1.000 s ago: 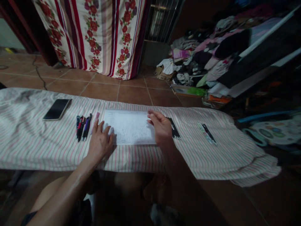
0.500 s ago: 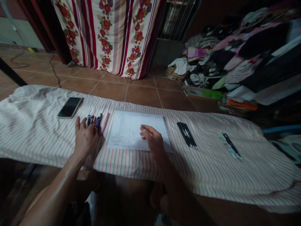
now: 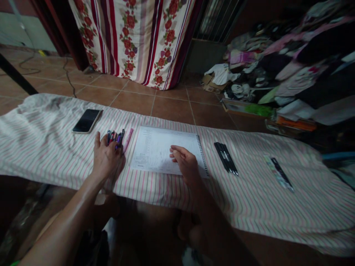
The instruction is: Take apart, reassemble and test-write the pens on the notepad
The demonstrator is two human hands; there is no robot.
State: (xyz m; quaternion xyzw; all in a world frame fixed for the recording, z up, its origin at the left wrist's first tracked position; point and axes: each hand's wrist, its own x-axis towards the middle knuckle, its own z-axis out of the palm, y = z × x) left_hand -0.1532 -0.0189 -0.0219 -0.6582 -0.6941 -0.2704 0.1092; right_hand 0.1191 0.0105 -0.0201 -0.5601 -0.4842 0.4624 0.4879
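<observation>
My left hand [image 3: 107, 157] lies palm down at the near end of a small group of coloured pens [image 3: 115, 137]. Its fingers are apart and bent, the fingertips touching or just over the pens; what lies under the palm is hidden. A pink pen [image 3: 128, 140] lies just right of that group. Above the spiral notebook [image 3: 155, 147], my right hand [image 3: 185, 160] is turned on its side, thumb and fingers drawn together with nothing visible in them. Right of the notebook's wire binding lie several black pens [image 3: 226, 158], side by side.
A phone [image 3: 87, 120] rests at the far left of the striped cloth [image 3: 155, 188]. Farther right lies a dark pen-like item with a pale patterned strip [image 3: 280, 173]. Beyond are a tiled floor [image 3: 135, 101], a floral curtain [image 3: 130, 40] and piled clothes [image 3: 294, 62].
The whole view has shifted slightly, so things appear a little farther right. Both hands keep nearly the same places over the pens and the notebook.
</observation>
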